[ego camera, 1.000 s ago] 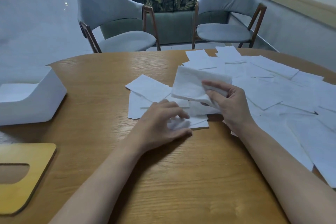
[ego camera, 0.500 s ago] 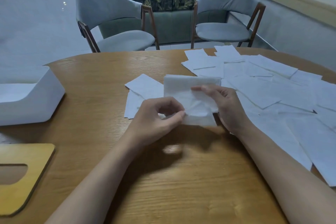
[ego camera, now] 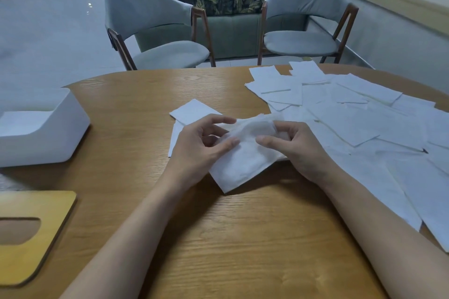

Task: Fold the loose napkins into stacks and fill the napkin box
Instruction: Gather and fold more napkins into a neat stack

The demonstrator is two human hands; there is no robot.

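Both hands are on one napkin [ego camera: 245, 160]. The left hand [ego camera: 201, 145] and right hand [ego camera: 296, 150] each pinch its far part, fingers [ego camera: 267, 140] curled onto the tissue. Its long axis slants from near-left to far-right, with the free end toward the person, possibly resting on the worktop [ego camera: 218, 238]; that is hard to tell. A folded stack [ego camera: 194, 110] sits just behind the left hand, and loose napkins [ego camera: 352, 124] crowd the right. The napkin box [ego camera: 48, 133] is well apart on the left, nearer the left hand, with its wooden lid [ego camera: 29, 233] in front of it.

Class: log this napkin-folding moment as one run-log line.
stage: folding | left hand: pinches napkin | right hand: pinches same napkin | napkin box: lid off | loose napkins: spread at right
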